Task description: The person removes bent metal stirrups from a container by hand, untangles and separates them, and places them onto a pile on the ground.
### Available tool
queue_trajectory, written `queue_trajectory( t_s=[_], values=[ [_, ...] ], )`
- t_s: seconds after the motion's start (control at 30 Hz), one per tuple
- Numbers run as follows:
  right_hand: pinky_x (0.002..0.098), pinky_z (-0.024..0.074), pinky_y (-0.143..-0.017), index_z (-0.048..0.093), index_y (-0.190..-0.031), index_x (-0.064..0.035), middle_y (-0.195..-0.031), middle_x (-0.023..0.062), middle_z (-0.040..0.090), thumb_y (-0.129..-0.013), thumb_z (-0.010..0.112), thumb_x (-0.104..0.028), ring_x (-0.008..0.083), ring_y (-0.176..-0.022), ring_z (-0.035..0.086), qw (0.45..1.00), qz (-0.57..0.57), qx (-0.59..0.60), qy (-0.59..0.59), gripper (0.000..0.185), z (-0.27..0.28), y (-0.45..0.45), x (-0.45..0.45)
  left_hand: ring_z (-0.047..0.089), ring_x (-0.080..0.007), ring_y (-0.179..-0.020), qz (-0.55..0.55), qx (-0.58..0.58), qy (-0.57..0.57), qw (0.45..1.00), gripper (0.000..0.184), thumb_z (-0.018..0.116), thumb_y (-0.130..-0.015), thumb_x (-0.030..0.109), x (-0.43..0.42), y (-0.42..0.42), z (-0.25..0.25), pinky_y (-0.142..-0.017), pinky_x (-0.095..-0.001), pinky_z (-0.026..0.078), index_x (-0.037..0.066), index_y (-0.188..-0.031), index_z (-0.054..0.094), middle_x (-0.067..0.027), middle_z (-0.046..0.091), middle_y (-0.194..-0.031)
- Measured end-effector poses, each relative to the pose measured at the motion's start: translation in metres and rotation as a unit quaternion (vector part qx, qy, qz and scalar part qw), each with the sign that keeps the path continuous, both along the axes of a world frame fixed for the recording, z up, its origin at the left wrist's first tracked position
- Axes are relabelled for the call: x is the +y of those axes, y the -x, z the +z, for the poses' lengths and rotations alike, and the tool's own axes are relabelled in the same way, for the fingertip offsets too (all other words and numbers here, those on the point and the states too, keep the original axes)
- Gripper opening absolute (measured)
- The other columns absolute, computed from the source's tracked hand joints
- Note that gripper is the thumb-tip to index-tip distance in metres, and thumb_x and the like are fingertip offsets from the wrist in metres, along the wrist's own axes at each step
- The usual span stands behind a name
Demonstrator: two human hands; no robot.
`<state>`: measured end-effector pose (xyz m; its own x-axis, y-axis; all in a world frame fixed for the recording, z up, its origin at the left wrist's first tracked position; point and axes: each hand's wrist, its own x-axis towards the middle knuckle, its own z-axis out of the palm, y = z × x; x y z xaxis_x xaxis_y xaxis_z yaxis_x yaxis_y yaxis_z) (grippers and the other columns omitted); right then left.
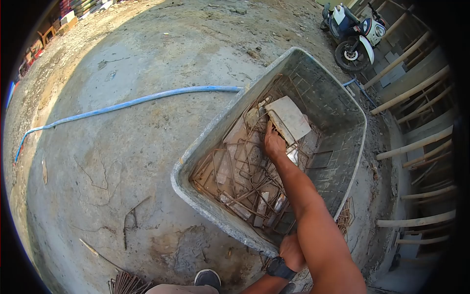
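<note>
A large grey rectangular tub (338, 88) stands tilted in my view, with bent steel rebar ties (245, 161) and pale broken pieces (262, 206) inside. My right hand (274, 139) reaches deep into it, fingers bent at the left edge of a pale flat slab (290, 119). Wire bends lie right beside those fingertips. Whether they pinch the slab or a tie cannot be made out. At the tub's near rim is my left hand (292, 252), a dark watch (280, 268) on its wrist. It grips the rim, its fingertips partly covered by my right forearm.
A blue hose (132, 102) crosses the concrete to the tub's left side. Bundled bent rods (128, 284) lie near my shoe (208, 279), with a loose rod (129, 223) farther up. A motor scooter (355, 34) and wooden poles (411, 147) stand on the right.
</note>
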<state>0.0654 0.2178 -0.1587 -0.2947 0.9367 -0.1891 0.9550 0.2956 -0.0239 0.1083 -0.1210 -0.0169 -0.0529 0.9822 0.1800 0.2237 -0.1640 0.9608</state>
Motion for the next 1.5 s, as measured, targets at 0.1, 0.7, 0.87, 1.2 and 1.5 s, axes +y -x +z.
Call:
queue_trajectory(
  t_s=[0.1, 0.7, 0.87, 1.2, 1.5],
  values=[
    [0.0492, 0.0536, -0.086, 0.019, -0.154, 0.0037, -0.110, 0.0292, 0.068, -0.082, 0.068, -0.017, 0.0423, -0.099, 0.068, 1.000, -0.009, 0.017, 0.013, 0.089, 0.023, 0.001, -0.010, 0.068, -0.0396, -0.083, -0.116, 0.038, 0.073, 0.990, 0.029, 0.072, -0.077, 0.032, 0.003, 0.014, 0.011, -0.068, -0.0512, 0.053, 0.005, -0.088, 0.070, -0.0184, 0.069, -0.091],
    [0.0290, 0.0492, -0.071, 0.057, -0.132, 0.0027, -0.091, 0.0042, 0.067, -0.091, 0.074, -0.013, 0.0113, -0.078, 0.061, 0.870, -0.047, 0.488, 0.062, 0.047, 0.374, -0.164, -0.149, 0.058, -0.0077, -0.067, 0.209, -0.378, 0.025, 0.902, 0.021, 0.068, -0.097, 0.022, 0.021, 0.023, 0.059, -0.060, -0.0254, 0.047, 0.002, -0.095, 0.064, -0.0011, 0.064, -0.076],
    [0.0273, 0.0507, -0.068, 0.059, -0.131, 0.0018, -0.090, 0.0041, 0.067, -0.091, 0.074, -0.016, 0.0108, -0.080, 0.063, 0.829, -0.061, 0.553, 0.046, 0.046, 0.434, -0.217, -0.241, 0.059, -0.0116, -0.093, 0.211, -0.488, 0.061, 0.845, 0.035, 0.054, -0.105, 0.039, 0.020, 0.004, 0.059, -0.080, -0.0279, 0.048, 0.006, -0.115, 0.060, -0.0031, 0.063, -0.104],
    [0.0252, 0.0499, -0.062, 0.058, -0.131, 0.0050, -0.084, 0.0071, 0.067, -0.089, 0.074, -0.013, 0.0107, -0.072, 0.061, 0.784, -0.141, 0.597, -0.093, 0.048, 0.466, -0.327, -0.391, 0.057, -0.0203, -0.113, -0.181, -0.427, 0.007, 0.886, 0.059, 0.064, -0.100, 0.037, -0.006, -0.115, 0.120, -0.098, -0.0350, 0.047, -0.003, -0.140, 0.046, -0.0153, 0.059, -0.126],
    [0.0232, 0.0490, -0.057, 0.061, -0.126, 0.0042, -0.084, 0.0063, 0.068, -0.088, 0.073, -0.009, 0.0098, -0.069, 0.061, 0.694, -0.238, 0.662, -0.153, 0.042, 0.418, -0.406, -0.439, 0.062, -0.0169, -0.106, -0.234, -0.486, 0.204, 0.817, 0.052, 0.061, -0.099, 0.037, -0.024, -0.201, 0.061, -0.092, -0.0321, 0.050, 0.003, -0.137, 0.052, -0.0108, 0.065, -0.120]
  ],
)
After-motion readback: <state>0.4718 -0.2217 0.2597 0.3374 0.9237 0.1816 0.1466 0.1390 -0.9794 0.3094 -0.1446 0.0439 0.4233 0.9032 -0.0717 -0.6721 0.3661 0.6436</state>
